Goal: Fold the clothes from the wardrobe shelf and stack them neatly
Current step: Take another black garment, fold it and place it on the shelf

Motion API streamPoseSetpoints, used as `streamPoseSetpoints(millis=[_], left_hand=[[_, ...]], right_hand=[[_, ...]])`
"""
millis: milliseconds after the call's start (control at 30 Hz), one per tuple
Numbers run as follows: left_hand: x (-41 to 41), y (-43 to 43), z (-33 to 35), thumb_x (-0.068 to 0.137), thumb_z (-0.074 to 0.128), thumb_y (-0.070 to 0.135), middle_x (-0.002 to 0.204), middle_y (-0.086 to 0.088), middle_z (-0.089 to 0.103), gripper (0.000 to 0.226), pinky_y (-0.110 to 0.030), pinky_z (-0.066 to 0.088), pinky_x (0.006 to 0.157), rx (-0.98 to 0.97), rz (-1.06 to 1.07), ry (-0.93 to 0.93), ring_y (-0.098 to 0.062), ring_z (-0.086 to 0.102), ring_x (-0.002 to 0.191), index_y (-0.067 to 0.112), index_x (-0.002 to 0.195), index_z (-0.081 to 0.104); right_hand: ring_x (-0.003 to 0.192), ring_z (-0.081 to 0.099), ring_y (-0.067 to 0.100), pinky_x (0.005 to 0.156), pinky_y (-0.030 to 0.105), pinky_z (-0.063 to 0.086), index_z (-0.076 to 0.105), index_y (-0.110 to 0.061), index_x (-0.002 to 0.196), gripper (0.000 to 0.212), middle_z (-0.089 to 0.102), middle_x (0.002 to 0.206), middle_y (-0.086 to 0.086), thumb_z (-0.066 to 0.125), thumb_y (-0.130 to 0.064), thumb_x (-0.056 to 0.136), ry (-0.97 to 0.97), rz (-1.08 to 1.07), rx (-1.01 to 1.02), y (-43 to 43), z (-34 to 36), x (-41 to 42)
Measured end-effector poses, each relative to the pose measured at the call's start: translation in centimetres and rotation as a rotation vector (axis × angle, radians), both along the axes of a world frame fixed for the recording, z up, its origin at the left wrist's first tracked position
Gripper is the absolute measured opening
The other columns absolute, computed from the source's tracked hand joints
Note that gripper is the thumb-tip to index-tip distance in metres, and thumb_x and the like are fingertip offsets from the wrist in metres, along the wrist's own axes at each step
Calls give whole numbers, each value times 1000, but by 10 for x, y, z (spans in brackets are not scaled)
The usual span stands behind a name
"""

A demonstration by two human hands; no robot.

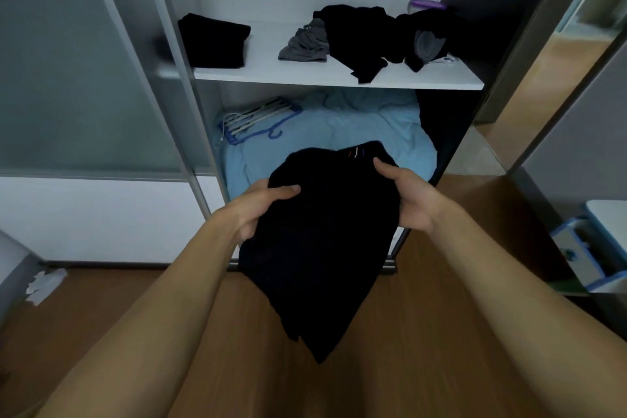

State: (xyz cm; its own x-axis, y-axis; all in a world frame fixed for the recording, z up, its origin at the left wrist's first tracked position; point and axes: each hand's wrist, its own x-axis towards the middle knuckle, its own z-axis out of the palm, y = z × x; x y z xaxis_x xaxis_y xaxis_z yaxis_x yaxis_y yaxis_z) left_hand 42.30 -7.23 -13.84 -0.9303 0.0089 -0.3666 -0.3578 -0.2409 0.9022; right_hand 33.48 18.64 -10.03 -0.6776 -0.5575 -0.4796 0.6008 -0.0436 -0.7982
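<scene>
Held a black soft fabric garment in the air at the centre of the frame, above the brown wooden floor, with its lower end hanging to a point. Grasped its left edge with the left hand, thumb on top, other fingers under the cloth. Grasped its upper right edge with the right hand in the same way. Behind, on the white wardrobe shelf in the upper part: at left a folded black garment, at right a loose heap of black and grey clothes. Below the shelf, light blue bedding with a bundle of white and blue hangers on it.
</scene>
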Motion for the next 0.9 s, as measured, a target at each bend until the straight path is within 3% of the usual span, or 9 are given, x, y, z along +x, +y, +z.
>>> streamPoseSetpoints(millis=[67,133,267,333,400,567,667,833,900], left_hand=[[-3,8,-2,91,70,16,105,-14,75,21,-31,58,73,11,101,34,-25,74,90,11,112,70],[-9,16,1,93,66,12,98,-12,76,14,-29,58,65,52,154,52,-23,74,82,11,106,72],[-20,25,13,95,64,17,90,-10,75,18,-31,58,59,131,200,4,-22,73,73,8,109,70],[-23,23,19,94,65,19,88,-10,75,18,-30,58,60,103,210,-28,-22,72,70,7,107,70],[-25,18,20,95,64,18,87,-10,74,15,-29,57,61,11,202,-31,-21,72,68,8,103,71],[-23,4,12,98,55,13,106,-10,75,25,-31,55,77,-164,184,48,-24,72,95,14,119,68],[-19,-3,0,100,56,21,112,-1,73,26,-25,51,82,-213,192,66,-18,67,108,18,124,66],[-8,-3,-34,92,65,41,114,10,65,21,-34,44,96,-425,267,-62,-16,58,118,26,108,65],[1,2,-49,89,66,48,117,12,64,29,-37,43,101,-392,284,-80,-13,56,119,28,109,64]], right_hand=[[95,71,22,84,33,59,73,-9,118,55,73,110,7,56,-55,93,-62,-5,-63,5,-1,-5],[107,69,25,90,35,58,65,-10,130,62,69,122,8,55,-58,91,-60,-17,-190,15,-2,-3],[119,64,24,100,36,52,65,-14,131,42,67,130,10,68,-27,91,47,8,-113,19,-29,25],[109,68,24,97,35,54,67,-10,124,35,70,122,12,68,-15,89,86,-52,-138,12,-36,36],[100,70,23,90,33,56,69,-7,121,34,71,116,12,67,-15,88,112,-109,-165,9,-34,41],[123,59,34,110,46,43,64,-5,130,39,63,132,18,63,-22,94,58,-135,-107,13,-32,48],[126,58,32,109,44,44,62,-8,132,38,63,134,16,61,-22,97,6,-168,-172,12,-34,51],[126,59,28,111,43,42,65,-10,129,36,64,134,13,58,-27,98,-47,-195,-230,9,-38,50],[126,58,28,113,44,41,69,-11,125,35,65,131,11,57,-31,99,-42,-204,-220,8,-41,50]])
